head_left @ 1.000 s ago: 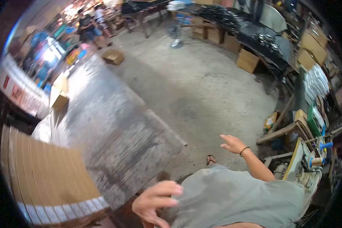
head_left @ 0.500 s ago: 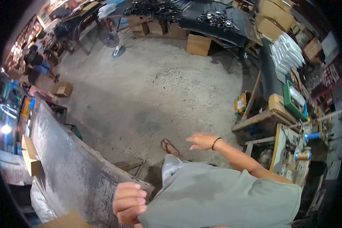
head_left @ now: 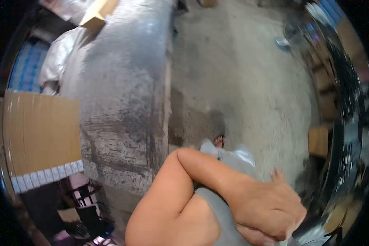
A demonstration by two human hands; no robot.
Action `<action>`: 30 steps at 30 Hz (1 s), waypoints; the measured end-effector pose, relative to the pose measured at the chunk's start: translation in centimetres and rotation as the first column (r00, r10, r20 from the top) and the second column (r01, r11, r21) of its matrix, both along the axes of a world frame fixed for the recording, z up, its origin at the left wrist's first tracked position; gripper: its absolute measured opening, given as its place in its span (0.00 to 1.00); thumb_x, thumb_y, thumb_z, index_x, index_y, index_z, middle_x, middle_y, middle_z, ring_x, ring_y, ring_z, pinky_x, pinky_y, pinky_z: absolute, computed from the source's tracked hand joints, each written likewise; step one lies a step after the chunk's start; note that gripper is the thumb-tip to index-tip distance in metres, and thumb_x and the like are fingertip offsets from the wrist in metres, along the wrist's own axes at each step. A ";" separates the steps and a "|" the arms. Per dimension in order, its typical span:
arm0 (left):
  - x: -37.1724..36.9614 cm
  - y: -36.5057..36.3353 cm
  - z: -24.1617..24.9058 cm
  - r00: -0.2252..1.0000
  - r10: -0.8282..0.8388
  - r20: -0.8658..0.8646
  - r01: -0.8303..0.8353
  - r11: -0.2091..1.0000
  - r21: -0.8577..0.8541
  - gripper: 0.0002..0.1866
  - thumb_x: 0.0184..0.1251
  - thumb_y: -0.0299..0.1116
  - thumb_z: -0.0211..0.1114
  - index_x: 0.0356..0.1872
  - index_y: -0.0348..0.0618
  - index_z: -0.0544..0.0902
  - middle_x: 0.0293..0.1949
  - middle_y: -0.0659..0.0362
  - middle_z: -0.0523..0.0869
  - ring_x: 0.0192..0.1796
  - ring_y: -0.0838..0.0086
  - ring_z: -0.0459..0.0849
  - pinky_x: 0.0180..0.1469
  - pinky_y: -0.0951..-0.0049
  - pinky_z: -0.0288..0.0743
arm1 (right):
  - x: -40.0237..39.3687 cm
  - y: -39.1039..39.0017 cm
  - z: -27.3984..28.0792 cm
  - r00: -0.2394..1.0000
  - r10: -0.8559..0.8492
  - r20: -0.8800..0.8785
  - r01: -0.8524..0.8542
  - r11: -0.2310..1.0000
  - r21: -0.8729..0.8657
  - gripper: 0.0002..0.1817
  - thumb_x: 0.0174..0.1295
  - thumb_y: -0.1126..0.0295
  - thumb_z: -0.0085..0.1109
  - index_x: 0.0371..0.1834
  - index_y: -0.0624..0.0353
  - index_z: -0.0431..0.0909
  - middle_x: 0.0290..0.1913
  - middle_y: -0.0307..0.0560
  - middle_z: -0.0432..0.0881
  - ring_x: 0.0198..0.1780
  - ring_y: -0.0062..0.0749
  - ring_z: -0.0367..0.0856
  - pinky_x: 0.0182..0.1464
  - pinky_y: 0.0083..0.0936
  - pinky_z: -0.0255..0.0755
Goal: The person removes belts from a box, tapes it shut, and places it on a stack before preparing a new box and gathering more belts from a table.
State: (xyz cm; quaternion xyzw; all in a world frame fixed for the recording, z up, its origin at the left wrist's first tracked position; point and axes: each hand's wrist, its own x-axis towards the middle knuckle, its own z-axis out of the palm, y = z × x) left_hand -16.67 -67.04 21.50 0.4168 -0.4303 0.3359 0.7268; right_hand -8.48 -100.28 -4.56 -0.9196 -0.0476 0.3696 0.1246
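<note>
My left arm is bent across the front of my grey shirt (head_left: 225, 219), its elbow pointing out over the floor. At its end my left hand (head_left: 270, 211) is curled in, with the back of the hand toward me and the fingers folded underneath. Whatever lies inside those fingers, if anything, is hidden. My right hand does not show clearly in the view. Below my trousers, a foot in a dark-strapped sandal (head_left: 219, 141) rests on the floor. A small skin-coloured shape beyond my left hand is too blurred to name.
To the left runs a long, worn grey worktable (head_left: 123, 90). Beside it stand a large cardboard box (head_left: 43, 131) and a white sack (head_left: 59, 55). Bare concrete floor (head_left: 250, 82) stretches ahead. At the right are a fan base (head_left: 282, 43), cardboard boxes (head_left: 318, 141) and dark-covered tables.
The view has swung left, bringing the worktable and large box nearer. My left arm has come across my body, hand still curled. My right hand, earlier stretched out with fingers apart, has left clear sight.
</note>
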 end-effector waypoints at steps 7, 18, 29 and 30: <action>8.6 11.6 -7.0 0.873 0.211 -0.440 0.122 0.779 0.615 0.11 0.64 0.38 0.56 0.30 0.41 0.75 0.34 0.54 0.76 0.38 0.60 0.77 0.39 0.63 0.71 | 11.8 -0.5 -17.6 0.990 0.078 -0.119 -0.082 0.996 -0.027 0.27 0.59 0.64 0.52 0.61 0.63 0.65 0.57 0.59 0.70 0.57 0.45 0.70 0.57 0.38 0.65; 16.1 32.1 -24.0 -0.468 0.856 -0.220 -0.427 -0.001 0.904 0.13 0.51 0.39 0.68 0.30 0.40 0.80 0.38 0.50 0.79 0.47 0.55 0.75 0.53 0.58 0.66 | 44.3 28.3 -8.8 0.941 -0.126 -0.314 0.157 0.985 0.075 0.25 0.62 0.63 0.50 0.61 0.63 0.64 0.60 0.57 0.67 0.62 0.48 0.64 0.62 0.40 0.60; 1.5 53.8 -32.4 -0.869 -0.423 0.257 0.108 0.344 0.933 0.38 0.67 0.59 0.40 0.69 0.43 0.49 0.70 0.44 0.44 0.72 0.52 0.41 0.69 0.51 0.38 | 61.2 65.9 -3.6 0.904 0.401 0.147 -0.426 0.829 0.362 0.25 0.61 0.63 0.52 0.59 0.65 0.66 0.51 0.57 0.75 0.53 0.39 0.74 0.54 0.31 0.67; 2.1 56.6 -31.9 -0.857 -0.414 0.306 0.139 0.387 0.912 0.38 0.67 0.59 0.39 0.69 0.43 0.49 0.70 0.44 0.46 0.72 0.53 0.41 0.69 0.51 0.38 | 61.6 67.1 -4.9 0.824 0.543 0.159 -0.565 0.768 0.301 0.26 0.60 0.61 0.53 0.59 0.64 0.66 0.53 0.58 0.74 0.55 0.42 0.73 0.56 0.33 0.66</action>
